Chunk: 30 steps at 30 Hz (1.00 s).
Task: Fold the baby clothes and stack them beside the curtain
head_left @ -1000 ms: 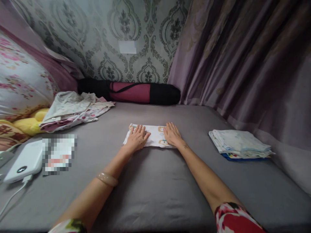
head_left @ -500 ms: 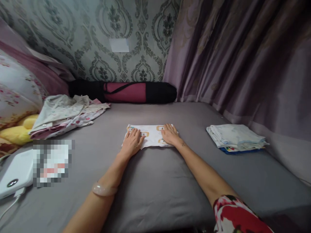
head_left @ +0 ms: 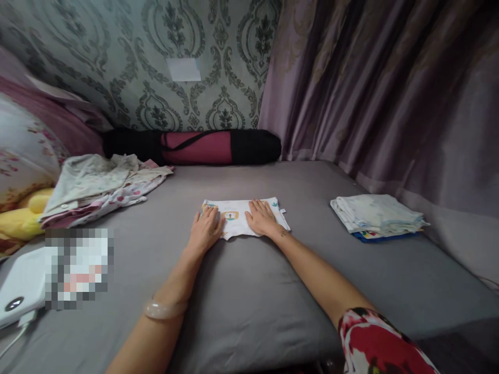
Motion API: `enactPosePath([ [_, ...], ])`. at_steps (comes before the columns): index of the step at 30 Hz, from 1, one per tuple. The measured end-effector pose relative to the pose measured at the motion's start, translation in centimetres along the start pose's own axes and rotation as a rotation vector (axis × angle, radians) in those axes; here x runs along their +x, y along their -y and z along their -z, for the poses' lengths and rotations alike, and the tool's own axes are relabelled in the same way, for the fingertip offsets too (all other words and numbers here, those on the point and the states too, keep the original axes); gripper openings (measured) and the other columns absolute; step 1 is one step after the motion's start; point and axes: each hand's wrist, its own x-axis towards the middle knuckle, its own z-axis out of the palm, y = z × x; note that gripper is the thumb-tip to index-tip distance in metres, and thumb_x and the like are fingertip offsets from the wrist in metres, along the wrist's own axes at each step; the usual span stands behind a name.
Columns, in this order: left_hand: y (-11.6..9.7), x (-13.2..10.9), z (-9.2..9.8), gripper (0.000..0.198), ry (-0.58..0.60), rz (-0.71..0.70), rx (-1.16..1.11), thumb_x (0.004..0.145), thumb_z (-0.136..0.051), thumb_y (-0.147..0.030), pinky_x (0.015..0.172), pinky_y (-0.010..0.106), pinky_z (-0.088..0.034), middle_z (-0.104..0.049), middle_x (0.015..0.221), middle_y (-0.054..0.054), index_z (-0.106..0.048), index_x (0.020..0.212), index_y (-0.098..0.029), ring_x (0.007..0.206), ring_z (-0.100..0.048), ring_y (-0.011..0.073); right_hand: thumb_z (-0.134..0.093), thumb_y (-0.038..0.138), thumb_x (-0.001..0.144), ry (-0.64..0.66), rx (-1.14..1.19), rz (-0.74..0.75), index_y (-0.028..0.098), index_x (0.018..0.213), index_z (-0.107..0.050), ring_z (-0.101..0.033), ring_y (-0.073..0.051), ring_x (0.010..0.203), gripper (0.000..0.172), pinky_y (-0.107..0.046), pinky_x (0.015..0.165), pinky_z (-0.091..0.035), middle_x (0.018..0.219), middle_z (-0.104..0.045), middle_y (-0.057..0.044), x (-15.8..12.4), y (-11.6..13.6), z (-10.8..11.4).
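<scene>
A white folded cloth garment [head_left: 233,224] with orange and green printed figures lies flat on the grey bed sheet [head_left: 237,291], straight in front of me. My left hand [head_left: 206,227] rests palm down on its left end, fingers stretched out. On its right half, my right hand [head_left: 262,217] presses flat with the fingers extended. A small white tag sticks out at the garment's right edge. Neither hand grips anything; both palms hide parts of the print.
A stack of folded pale cloths [head_left: 378,215] sits to the right. Crumpled clothes [head_left: 105,182] and a yellow plush thing [head_left: 23,213] are at left, near a white power bank [head_left: 27,283] with a cable. A black and maroon long bag [head_left: 197,148] lies along the wall.
My right hand has slid left over the garment, uncovering its right end and the tag. My left hand stays flat on the left end. The view has shifted slightly.
</scene>
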Motion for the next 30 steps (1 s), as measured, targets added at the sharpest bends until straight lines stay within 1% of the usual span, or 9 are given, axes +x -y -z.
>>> enactPosePath([
  [3,0.2,0.1,-0.4,0.046,-0.02,0.006,-0.017,0.097,-0.04,-0.037,0.114,0.052,-0.028,-0.051,0.142,0.019,-0.047,0.135,-0.011,0.139,-0.039,0.0291,-0.028,0.033,0.098,0.048,0.009,-0.015,0.0,0.147,-0.036,-0.026,-0.029,0.143,0.059,-0.045,0.117,-0.013,0.154,-0.033,-0.02,0.4,1.0,0.8],
  [5,0.5,0.2,-0.7,0.045,-0.036,-0.003,-0.046,0.096,-0.042,-0.036,0.113,0.052,-0.029,-0.051,0.142,0.019,-0.048,0.134,-0.013,0.138,-0.04,0.0293,-0.027,0.034,0.099,0.025,0.033,-0.003,0.001,0.147,-0.036,-0.025,-0.029,0.144,0.059,-0.044,0.117,-0.014,0.155,-0.032,-0.019,0.7,2.0,0.8],
  [9,1.4,0.5,-1.4,0.043,-0.079,-0.054,-0.137,0.094,-0.044,-0.036,0.109,0.047,-0.038,-0.055,0.137,0.018,-0.051,0.129,-0.013,0.132,-0.046,0.0289,-0.025,0.04,0.1,-0.057,0.05,0.042,0.002,0.147,-0.035,-0.025,-0.026,0.144,0.062,-0.04,0.118,-0.011,0.154,-0.033,-0.018,0.8,3.5,-0.6],
  [13,2.0,1.0,-1.6,0.036,-0.104,-0.063,-0.241,0.09,-0.044,-0.027,0.102,0.041,-0.045,-0.061,0.127,0.016,-0.055,0.123,-0.014,0.119,-0.057,0.0257,-0.025,0.041,0.1,-0.055,0.03,0.044,0.002,0.147,-0.035,-0.024,-0.026,0.145,0.062,-0.04,0.118,-0.009,0.155,-0.032,-0.018,0.8,3.5,-1.4],
  [16,2.0,1.3,-1.4,0.036,-0.106,0.013,-0.331,0.087,-0.042,-0.018,0.098,0.038,-0.048,-0.065,0.12,0.014,-0.058,0.119,-0.015,0.11,-0.062,0.0236,-0.026,0.041,0.099,0.001,0.03,0.023,0.001,0.147,-0.034,-0.024,-0.028,0.144,0.063,-0.042,0.118,-0.013,0.155,-0.03,-0.019,1.1,3.6,-0.7],
  [20,1.7,1.5,-0.6,0.037,-0.151,0.148,-0.444,0.086,-0.04,-0.014,0.097,0.036,-0.048,-0.069,0.115,0.011,-0.062,0.115,-0.016,0.106,-0.064,0.0217,-0.028,0.035,0.098,0.039,0.062,0.018,0.002,0.147,-0.036,-0.025,-0.029,0.144,0.059,-0.043,0.117,-0.016,0.155,-0.03,-0.019,1.8,5.4,0.4],
  [25,2.4,1.7,0.0,0.041,-0.243,0.269,-0.532,0.083,-0.038,-0.013,0.098,0.036,-0.048,-0.07,0.116,0.009,-0.064,0.115,-0.017,0.108,-0.063,0.0213,-0.023,0.038,0.1,-0.009,0.119,0.048,0.004,0.149,-0.033,-0.021,-0.026,0.146,0.061,-0.042,0.118,-0.012,0.156,-0.029,-0.016,2.1,7.5,-1.1],
  [28,3.2,2.0,-0.1,0.042,-0.294,0.353,-0.598,0.082,-0.038,-0.014,0.099,0.038,-0.048,-0.07,0.115,0.01,-0.064,0.114,-0.015,0.109,-0.063,0.0221,-0.024,0.038,0.099,-0.012,0.109,0.036,0.004,0.15,-0.032,-0.02,-0.025,0.146,0.061,-0.042,0.119,-0.009,0.157,-0.028,-0.015,2.0,7.6,-1.9],
  [30,3.9,2.1,-0.2,0.042,-0.321,0.414,-0.653,0.079,-0.039,-0.013,0.1,0.037,-0.048,-0.07,0.114,0.011,-0.065,0.112,-0.014,0.109,-0.063,0.0218,-0.024,0.038,0.099,0.007,0.103,0.038,0.003,0.15,-0.031,-0.019,-0.026,0.146,0.062,-0.043,0.118,-0.01,0.157,-0.027,-0.016,2.0,7.5,-1.7],
])
